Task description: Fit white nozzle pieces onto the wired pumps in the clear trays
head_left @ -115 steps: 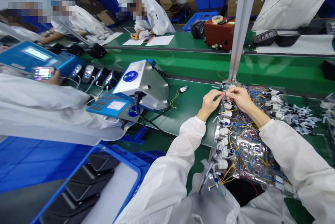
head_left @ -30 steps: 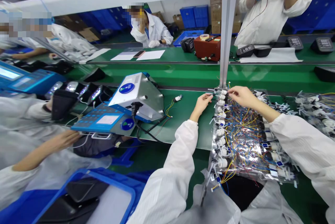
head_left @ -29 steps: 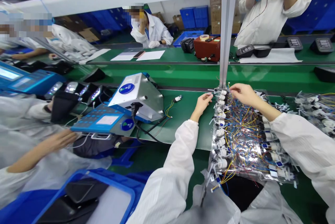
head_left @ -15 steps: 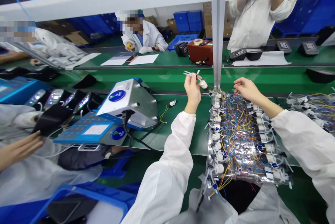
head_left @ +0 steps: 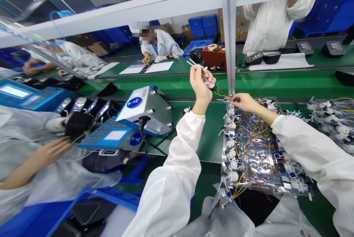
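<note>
Raised above the bench's back part, my left hand (head_left: 201, 87) is closed around a small air pump (head_left: 210, 85), a white cylinder with a black end and pale tubes sticking out past the fingers. Thin yellow and red wires (head_left: 221, 92) run from it toward my right hand (head_left: 242, 102). The fingertips there are pinched on these wires at the back left corner of a clear plastic tray (head_left: 265, 184). Rows of similar pumps (head_left: 231, 144) line the tray's left and right sides, with tangled coloured wires across its middle.
A metal upright (head_left: 230, 37) stands just behind my hands. To the left are a silver-and-blue tester (head_left: 149, 107), a lone pump (head_left: 187, 109) on the green bench, and a co-worker's hand (head_left: 52, 152). Another heap of pumps (head_left: 336, 126) lies right.
My left hand has risen slightly with the pump and turned. My right hand has moved left, from over the tray's middle to its back left corner, closing on the wires.
</note>
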